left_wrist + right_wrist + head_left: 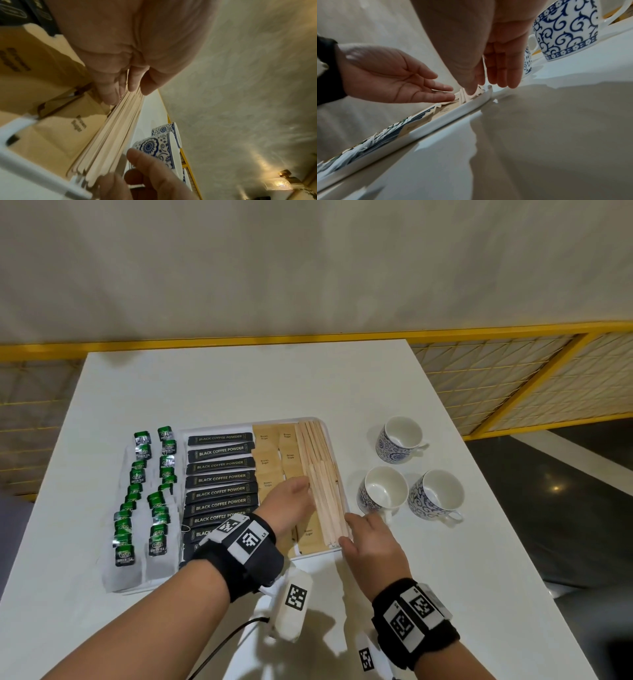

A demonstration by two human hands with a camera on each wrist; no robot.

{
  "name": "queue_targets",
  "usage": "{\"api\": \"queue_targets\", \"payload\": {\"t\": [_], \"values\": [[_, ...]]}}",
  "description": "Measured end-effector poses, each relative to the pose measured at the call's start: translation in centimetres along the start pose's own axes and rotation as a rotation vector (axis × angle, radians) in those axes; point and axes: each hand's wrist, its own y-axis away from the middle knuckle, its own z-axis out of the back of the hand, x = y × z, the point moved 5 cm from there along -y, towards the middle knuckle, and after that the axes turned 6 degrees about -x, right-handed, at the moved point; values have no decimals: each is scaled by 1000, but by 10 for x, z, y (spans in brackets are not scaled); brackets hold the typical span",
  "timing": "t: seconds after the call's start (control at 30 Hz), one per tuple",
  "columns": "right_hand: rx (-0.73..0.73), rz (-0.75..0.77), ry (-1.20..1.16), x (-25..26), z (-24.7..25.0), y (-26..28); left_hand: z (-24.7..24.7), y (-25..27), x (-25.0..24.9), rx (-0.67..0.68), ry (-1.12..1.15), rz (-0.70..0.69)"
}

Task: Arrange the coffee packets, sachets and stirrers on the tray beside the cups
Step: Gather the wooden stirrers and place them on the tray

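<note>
Both hands (334, 518) flat, flanking stirrers (323, 484)

A white table (239, 385) is seen set against a pale, mottled wall (308, 261). Yellow-framed mesh panels (513, 378) are ranged behind it, and dark, glossy floor (565, 508) is glimpsed at the right.

A white worktop (239, 385) carries a white tray (337, 460) at centre, three blue-patterned cups (399, 440) at 3 o'clock, and green tea bags (144, 501) at 9 o'clock.
</note>
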Motion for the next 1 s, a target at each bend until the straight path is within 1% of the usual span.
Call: {"api": "queue_targets", "payload": {"t": [0.07, 0.13, 0.2, 0.27, 0.37, 0.5, 0.63, 0.73, 0.8, 0.9, 1.0], "values": [[-17, 39, 13, -2, 2, 4, 4, -6, -6, -34, -58, -36], [-12, 47, 16, -7, 1, 9, 6, -11, -14, -33, -115, -65], [31, -19, 5, -11, 3, 11, 9, -24, -17, -54, -227, -83], [94, -103, -26, -17, 0, 13, 7, -40, -15, -44, -362, -112], [133, -119, -36, -16, 2, 13, 6, -63, -4, -38, -482, -118], [153, -130, -32, -14, 2, 10, 2, -70, 0, -24, -616, -134], [151, -124, -38, -11, 3, 7, 1, -84, 15, -8, -647, -122], [156, -129, -34, -10, 5, 7, 0, -77, 10, -6, -615, -107], [155, -133, -38, -10, 5, 7, 2, -74, 8, -5, -608, -125], [144, -135, -41, -11, 4, 8, 7, -63, 0, -46, -584, -141], [116, -149, -73, -15, 2, 12, 10, -43, -16, -79, -499, -183]]}}
